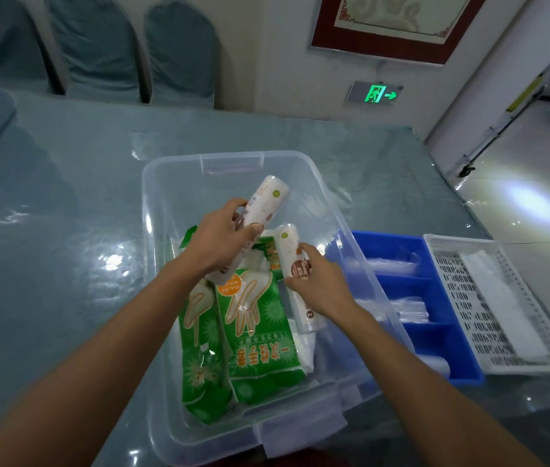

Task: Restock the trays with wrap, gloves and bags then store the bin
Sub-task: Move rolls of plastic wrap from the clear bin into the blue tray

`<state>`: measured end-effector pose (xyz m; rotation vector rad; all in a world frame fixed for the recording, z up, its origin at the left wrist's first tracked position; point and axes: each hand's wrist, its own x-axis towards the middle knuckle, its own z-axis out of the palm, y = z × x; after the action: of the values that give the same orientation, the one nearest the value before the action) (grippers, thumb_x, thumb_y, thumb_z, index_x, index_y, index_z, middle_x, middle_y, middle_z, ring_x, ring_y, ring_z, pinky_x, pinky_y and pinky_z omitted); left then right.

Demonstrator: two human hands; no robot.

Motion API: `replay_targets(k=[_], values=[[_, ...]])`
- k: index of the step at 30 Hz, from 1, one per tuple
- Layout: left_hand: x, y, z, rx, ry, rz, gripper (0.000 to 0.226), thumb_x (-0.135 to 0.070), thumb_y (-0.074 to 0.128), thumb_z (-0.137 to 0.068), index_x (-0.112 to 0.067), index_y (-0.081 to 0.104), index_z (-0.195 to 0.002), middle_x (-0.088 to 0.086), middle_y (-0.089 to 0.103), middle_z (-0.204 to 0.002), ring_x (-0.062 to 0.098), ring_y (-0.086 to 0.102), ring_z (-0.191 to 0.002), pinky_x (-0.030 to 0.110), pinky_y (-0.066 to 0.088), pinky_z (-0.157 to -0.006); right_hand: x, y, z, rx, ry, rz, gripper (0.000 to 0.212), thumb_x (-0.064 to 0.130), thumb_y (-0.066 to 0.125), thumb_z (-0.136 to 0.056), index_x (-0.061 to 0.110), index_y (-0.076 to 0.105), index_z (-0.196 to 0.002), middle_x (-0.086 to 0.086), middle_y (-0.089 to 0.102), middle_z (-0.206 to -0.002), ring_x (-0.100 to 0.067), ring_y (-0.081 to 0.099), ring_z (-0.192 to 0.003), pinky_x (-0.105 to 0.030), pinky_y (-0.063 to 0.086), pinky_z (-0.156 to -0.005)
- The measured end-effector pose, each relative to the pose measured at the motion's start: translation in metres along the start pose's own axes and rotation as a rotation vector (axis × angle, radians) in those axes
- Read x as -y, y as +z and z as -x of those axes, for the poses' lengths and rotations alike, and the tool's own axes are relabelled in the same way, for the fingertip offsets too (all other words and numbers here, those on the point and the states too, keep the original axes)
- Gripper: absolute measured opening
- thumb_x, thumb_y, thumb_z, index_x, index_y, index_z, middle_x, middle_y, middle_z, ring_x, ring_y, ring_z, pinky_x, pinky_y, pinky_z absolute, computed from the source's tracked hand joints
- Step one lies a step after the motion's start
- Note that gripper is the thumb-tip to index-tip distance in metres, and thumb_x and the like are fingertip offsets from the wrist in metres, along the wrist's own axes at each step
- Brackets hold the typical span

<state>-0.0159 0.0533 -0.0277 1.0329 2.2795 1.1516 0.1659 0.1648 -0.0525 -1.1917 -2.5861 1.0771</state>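
- The first roll of wrap (266,200), white with a green dot near its far end, is lifted above the clear plastic bin (199,190) and tilts up and away from the person.
- The left hand (221,241) clamps this roll's near half, fingers curled over the top and thumb pressed on its right side; the far half sticks out past the fingers.
- The second roll of wrap (288,251) lies inside the bin along its right side, just beside the first roll's lower end.
- The right hand (320,284) grips this roll at its middle, fingers wrapped over it, so both ends show.
- Two green glove packs (256,332) lie side by side on the bin's floor, under and nearer than the hands.
- The bin rests on a glossy blue-grey table (64,230).
- A blue divided tray (455,358) sits touching the bin's right wall, with clear bags (408,308) in its compartments.
- A white perforated tray (458,291) stands just right of the blue one, holding a white bundle (502,305).
- Covered chairs (179,52) line the table's far edge, and a green exit sign (376,93) glows low on the wall.
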Motion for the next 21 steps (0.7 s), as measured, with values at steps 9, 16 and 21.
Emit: replay_targets(k=[9,16,21], values=[[-0.054,-0.004,-0.012,-0.072,0.055,0.114,0.051,-0.044,0.064,-0.089,-0.03,0.053,-0.136,-0.003,0.065,-0.112,0.015,0.064,-0.092,0.034,0.053,-0.078,0.032,-0.08,0.017,-0.287,-0.115,-0.285,0.07,0.029,0.078,-0.082,0.036,0.045,-0.144,0.014,0.06,-0.115,0.003,0.062,-0.093,-0.011,0.05,-0.075],[-0.132,0.026,-0.008,-0.074,0.162,0.138,0.052,-0.044,0.066,-0.088,-0.029,0.054,-0.136,-0.002,0.066,-0.114,0.014,0.066,-0.092,0.038,0.057,-0.081,0.007,-0.156,0.04,-0.444,-0.166,-0.322,0.061,0.03,0.075,-0.086,0.031,0.049,-0.141,0.015,0.056,-0.112,0.011,0.056,-0.082,0.0,0.044,-0.058],[-0.186,0.08,0.008,0.009,0.236,0.097,0.054,-0.043,0.065,-0.09,-0.03,0.048,-0.139,-0.006,0.061,-0.115,0.01,0.063,-0.088,0.022,0.048,-0.063,-0.053,-0.201,0.074,-0.499,-0.123,-0.306,0.06,0.03,0.074,-0.087,0.036,0.047,-0.141,0.015,0.054,-0.113,0.01,0.054,-0.081,-0.005,0.043,-0.059]])
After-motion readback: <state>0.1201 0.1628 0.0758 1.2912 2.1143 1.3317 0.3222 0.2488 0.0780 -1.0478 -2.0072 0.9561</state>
